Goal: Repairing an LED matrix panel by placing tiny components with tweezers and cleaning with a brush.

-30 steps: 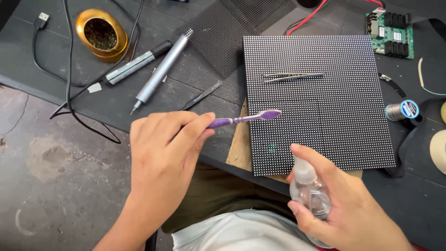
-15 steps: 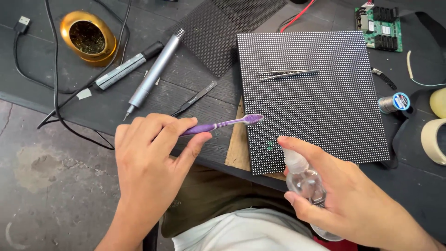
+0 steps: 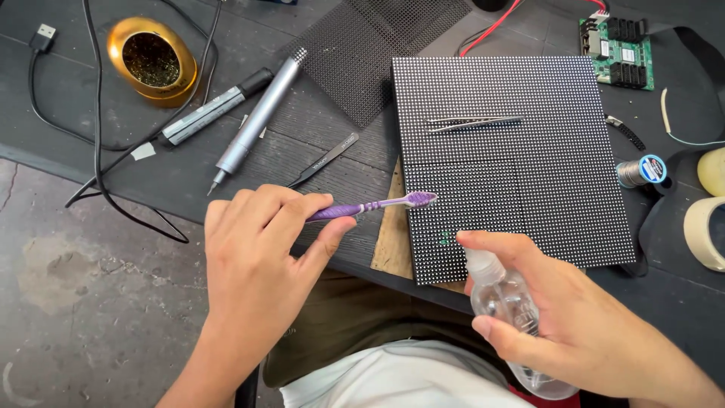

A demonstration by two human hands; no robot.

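Over the near edge of the dark desk (image 3: 68,91), my left hand (image 3: 260,257) is closed around the handle of a purple toothbrush (image 3: 374,205), thumb and fingers pinching it so the bristled head reaches just onto the lower left part of the square LED matrix panel (image 3: 521,151). My right hand (image 3: 559,317) is wrapped about a small clear spray bottle (image 3: 506,302), the forefinger curled over its nozzle, which points toward a small green spot (image 3: 445,239) near the panel's front edge. As I judge it, I am at the wetting-and-scrubbing stage of cleaning that spot: the next move calls for a short press of the nozzle aimed at the green spot, then bringing the bristles down onto it with light strokes, without flooding the rest of the panel. A pair of tweezers (image 3: 474,122) lies across the panel's upper half, well apart from the brush; a grey pen-shaped tool (image 3: 257,121) and a brass tip-cleaner pot (image 3: 153,60) sit farther left on the desk. Compared with a second ago, the brush head lies a little further left, at the panel's edge, and both hands hold the same grips on the same things.
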